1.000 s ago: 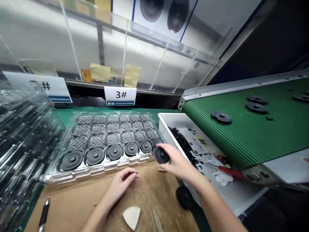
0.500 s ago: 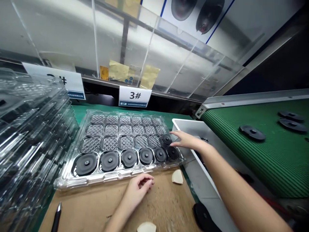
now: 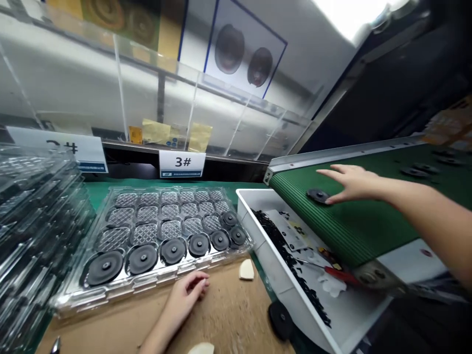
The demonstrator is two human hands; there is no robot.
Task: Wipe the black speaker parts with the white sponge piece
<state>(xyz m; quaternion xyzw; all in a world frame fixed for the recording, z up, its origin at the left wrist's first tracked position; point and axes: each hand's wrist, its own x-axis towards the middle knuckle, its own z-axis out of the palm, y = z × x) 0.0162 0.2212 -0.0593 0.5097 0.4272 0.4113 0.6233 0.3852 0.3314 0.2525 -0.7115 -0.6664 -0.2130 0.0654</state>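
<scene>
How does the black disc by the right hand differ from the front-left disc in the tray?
The black disc lies on the green conveyor belt, under the right hand; the front-left disc sits in a pocket of the clear plastic tray, with no hand on it. Both are round and dark, with central hubs.

1. Right in front of the left hand (image 3: 186,300), the rim of the clear plastic tray (image 3: 92,301) blocks a low path forward.
2. To that hand's right, it has room to pass over the cardboard mat (image 3: 224,319) as far as a cream-coloured piece (image 3: 246,270).
3. Between the hands, the wall of the white bin (image 3: 273,260) stands in the way.
4. Under the right hand (image 3: 354,183), the green conveyor belt (image 3: 354,221) leaves room to sweep sideways, apart from a black rubber disc (image 3: 317,195) at the fingertips.
</scene>
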